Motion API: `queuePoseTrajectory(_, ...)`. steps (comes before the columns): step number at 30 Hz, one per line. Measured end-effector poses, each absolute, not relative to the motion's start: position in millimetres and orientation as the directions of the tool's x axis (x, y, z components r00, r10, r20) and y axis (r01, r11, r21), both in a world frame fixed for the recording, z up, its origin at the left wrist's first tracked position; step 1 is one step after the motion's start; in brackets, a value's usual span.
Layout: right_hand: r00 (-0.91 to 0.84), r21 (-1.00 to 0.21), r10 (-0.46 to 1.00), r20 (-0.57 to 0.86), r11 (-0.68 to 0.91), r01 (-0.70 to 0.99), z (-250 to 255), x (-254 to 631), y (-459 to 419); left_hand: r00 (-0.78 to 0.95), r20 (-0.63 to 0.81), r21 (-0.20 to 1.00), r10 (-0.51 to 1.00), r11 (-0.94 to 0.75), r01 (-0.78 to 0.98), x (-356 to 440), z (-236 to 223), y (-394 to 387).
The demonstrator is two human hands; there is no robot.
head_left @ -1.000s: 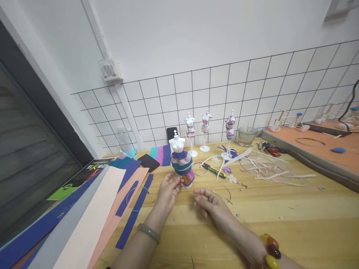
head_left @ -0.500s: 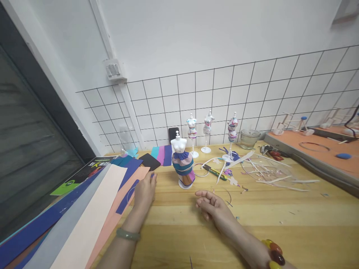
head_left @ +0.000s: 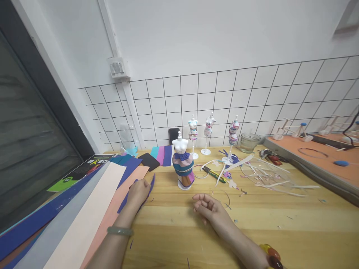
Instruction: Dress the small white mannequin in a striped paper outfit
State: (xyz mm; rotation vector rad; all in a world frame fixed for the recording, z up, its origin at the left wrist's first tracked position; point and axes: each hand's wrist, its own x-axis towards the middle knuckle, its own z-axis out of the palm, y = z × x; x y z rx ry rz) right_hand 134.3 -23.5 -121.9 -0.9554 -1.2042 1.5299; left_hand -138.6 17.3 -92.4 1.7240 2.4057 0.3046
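My left hand [head_left: 138, 193] is closed, fingers curled under, at the edge of the coloured sheets. A thin purple strip [head_left: 152, 184] runs along its right side and seems pinched in the fingers, which are mostly hidden. My right hand [head_left: 209, 209] rests at the table's middle, palm turned inward, fingers loosely bent with nothing in them. Between and beyond both hands stands a small white dress form [head_left: 180, 145] wrapped in a layered skirt [head_left: 183, 170] of purple, pink, teal and brown. A wider purple piece [head_left: 123, 203] lies partly under my left wrist.
Long coloured sheets [head_left: 84, 209] fan out at left. Behind are a black card [head_left: 149, 161], a phone [head_left: 174, 135] and three small dress forms [head_left: 208, 127]. At right lie a cutter knife [head_left: 213, 174], scraps, white strips [head_left: 241, 164] and a glass bowl [head_left: 249, 143].
My left hand has drawn back toward me and left, with more of the thin purple strip showing beside it. My right hand has barely moved. The view has shifted slightly.
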Motion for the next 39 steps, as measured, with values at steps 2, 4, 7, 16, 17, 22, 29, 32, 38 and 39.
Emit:
queuePoseTrajectory(2,-0.269,-0.977,0.963,-0.026,-0.081,-0.197,-122,134,-24,-0.258,-0.009,0.272,0.966,0.251,0.929,-131,-90,16)
queuePoseTrajectory(4,-0.276,-0.978,0.961,-0.033,-0.089,-0.19,-121,134,-24,-0.195,0.026,0.273,0.98,0.181,0.945,-122,-87,14)
queuePoseTrajectory(7,-0.278,-0.979,0.96,-0.043,-0.096,-0.181,-118,133,-24,-0.148,0.085,0.253,0.985,0.123,0.96,-112,-84,10)
queuePoseTrajectory(16,-0.294,-0.98,0.955,-0.046,-0.1,-0.17,-116,132,-28,-0.153,0.047,0.281,0.987,0.134,0.95,-112,-92,13)
queuePoseTrajectory(17,-0.298,-0.981,0.954,-0.044,-0.097,-0.168,-118,132,-28,-0.131,0.053,0.305,0.99,0.108,0.946,-111,-91,12)
queuePoseTrajectory(22,-0.24,-0.984,0.97,-0.041,-0.08,-0.158,-121,131,-27,0.05,0.169,0.454,0.984,-0.123,0.883,-89,-82,1)
queuePoseTrajectory(29,-0.123,-0.986,0.992,0.028,0.007,-0.166,-117,134,-22,0.384,0.177,0.637,0.906,-0.403,0.657,-45,-73,-28)
queuePoseTrajectory(32,-0.176,-0.989,0.98,0.088,0.065,-0.134,-118,134,-24,0.418,0.167,0.656,0.893,-0.417,0.629,-35,-76,-33)
queuePoseTrajectory(38,-0.225,-0.996,0.972,0.067,0.05,-0.08,-121,132,-24,0.444,0.113,0.67,0.889,-0.398,0.627,-37,-85,-30)
queuePoseTrajectory(39,-0.214,-0.996,0.975,0.062,0.046,-0.082,-121,132,-23,0.444,0.099,0.67,0.89,-0.39,0.632,-38,-86,-30)
